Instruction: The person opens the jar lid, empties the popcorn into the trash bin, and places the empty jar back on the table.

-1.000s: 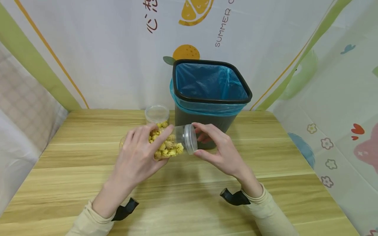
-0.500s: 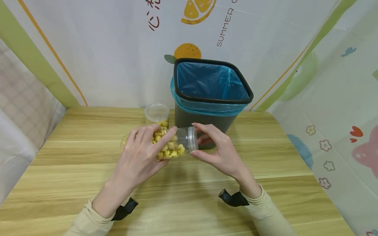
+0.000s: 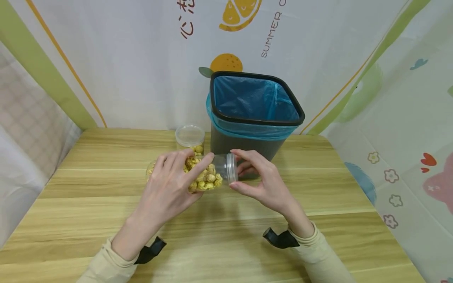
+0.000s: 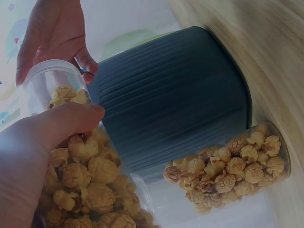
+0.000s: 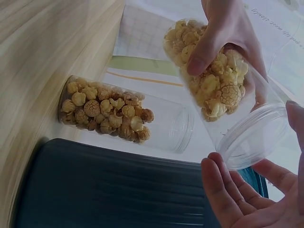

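Observation:
A clear plastic jar of caramel popcorn [image 3: 209, 180] lies sideways in the air over the wooden table, its mouth end to the right. My left hand [image 3: 164, 186] grips the jar round its body from above. At the mouth end, my right hand [image 3: 266, 181] holds the clear lid [image 3: 231, 169] by its edge between thumb and fingers. The lid sits on the jar's mouth in the right wrist view; whether it is loose cannot be told. Just behind, a second jar of popcorn [image 5: 107, 111] stands upright on the table.
A dark grey trash bin [image 3: 244, 145] with a blue liner bag [image 3: 247, 94] stands behind my right hand, beside the second jar. Printed curtains [image 3: 141, 70] hang along the back and sides of the wooden table [image 3: 219, 243].
The jar has turned slightly, so the lid, whose face showed a second ago, now appears nearly edge-on. Both hands keep their hold. The head view has shifted a little.

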Demonstrator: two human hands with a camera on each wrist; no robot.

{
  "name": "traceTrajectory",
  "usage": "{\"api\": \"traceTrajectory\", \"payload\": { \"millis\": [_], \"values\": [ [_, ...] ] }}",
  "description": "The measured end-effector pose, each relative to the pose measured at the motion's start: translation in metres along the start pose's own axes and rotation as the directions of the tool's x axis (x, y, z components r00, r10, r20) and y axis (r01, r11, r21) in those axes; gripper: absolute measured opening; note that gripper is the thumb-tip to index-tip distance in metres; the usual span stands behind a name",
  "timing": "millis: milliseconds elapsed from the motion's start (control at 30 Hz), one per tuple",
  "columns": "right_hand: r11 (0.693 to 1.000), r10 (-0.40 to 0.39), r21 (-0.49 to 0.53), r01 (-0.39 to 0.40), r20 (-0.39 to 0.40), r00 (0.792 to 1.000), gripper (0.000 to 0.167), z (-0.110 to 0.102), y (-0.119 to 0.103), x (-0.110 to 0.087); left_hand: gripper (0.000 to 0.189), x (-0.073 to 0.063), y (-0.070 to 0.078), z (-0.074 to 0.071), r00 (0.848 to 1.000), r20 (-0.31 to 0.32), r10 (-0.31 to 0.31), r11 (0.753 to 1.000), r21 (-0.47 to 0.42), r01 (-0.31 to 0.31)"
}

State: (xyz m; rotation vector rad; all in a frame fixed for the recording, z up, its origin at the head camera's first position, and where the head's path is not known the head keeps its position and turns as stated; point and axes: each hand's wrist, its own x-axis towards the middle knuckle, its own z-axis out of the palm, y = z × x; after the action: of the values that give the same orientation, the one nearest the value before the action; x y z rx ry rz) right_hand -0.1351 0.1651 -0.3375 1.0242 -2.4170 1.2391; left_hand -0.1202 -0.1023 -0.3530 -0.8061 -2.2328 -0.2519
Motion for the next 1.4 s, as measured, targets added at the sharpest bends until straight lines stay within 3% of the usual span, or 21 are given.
{"api": "traceTrajectory", "payload": {
  "millis": [233,467,633,800,900,1233,1400],
  "values": [
    [0.999,-0.046,0.027,0.045,0.018,0.999,0.076,-0.0006,0.0007,0.0006,0.104,-0.0011,-0.0005,-0.0001,0.999,0.044,-0.02,0.999,-0.033,0.022],
    [0.997,-0.072,0.033,0.07,0.055,0.996,0.083,-0.003,0.002,0.0013,0.107,-0.0023,-0.0008,0.0005,0.999,0.04,-0.023,0.999,-0.039,0.025],
    [1.0,-0.005,0.004,0.004,0.057,0.998,0.076,-0.0043,0.0019,-0.0001,0.107,-0.002,0.0003,0.0019,1.0,0.027,-0.009,1.0,-0.012,0.01],
    [0.997,0.081,-0.018,-0.08,0.057,0.995,0.066,-0.0021,0.0006,-0.0001,0.104,-0.0017,0.0015,0.004,0.999,-0.03,0.023,0.999,0.038,-0.022],
    [0.996,0.093,-0.014,-0.092,0.064,0.994,0.067,-0.0014,0.0003,0.0004,0.104,-0.0016,0.0017,0.0043,0.999,-0.043,0.032,0.998,0.052,-0.029],
    [0.998,-0.05,0.027,0.048,0.081,0.995,0.08,-0.0056,0.0016,0.0019,0.106,-0.0012,-0.0008,0.0029,1.0,-0.015,0.02,0.999,0.047,-0.019],
    [0.999,-0.045,0.018,0.044,0.065,0.997,0.085,-0.0076,0.0015,0.0017,0.106,-0.0001,-0.0004,0.0023,1.0,-0.01,0.019,0.999,0.042,-0.019]
  ]
}}
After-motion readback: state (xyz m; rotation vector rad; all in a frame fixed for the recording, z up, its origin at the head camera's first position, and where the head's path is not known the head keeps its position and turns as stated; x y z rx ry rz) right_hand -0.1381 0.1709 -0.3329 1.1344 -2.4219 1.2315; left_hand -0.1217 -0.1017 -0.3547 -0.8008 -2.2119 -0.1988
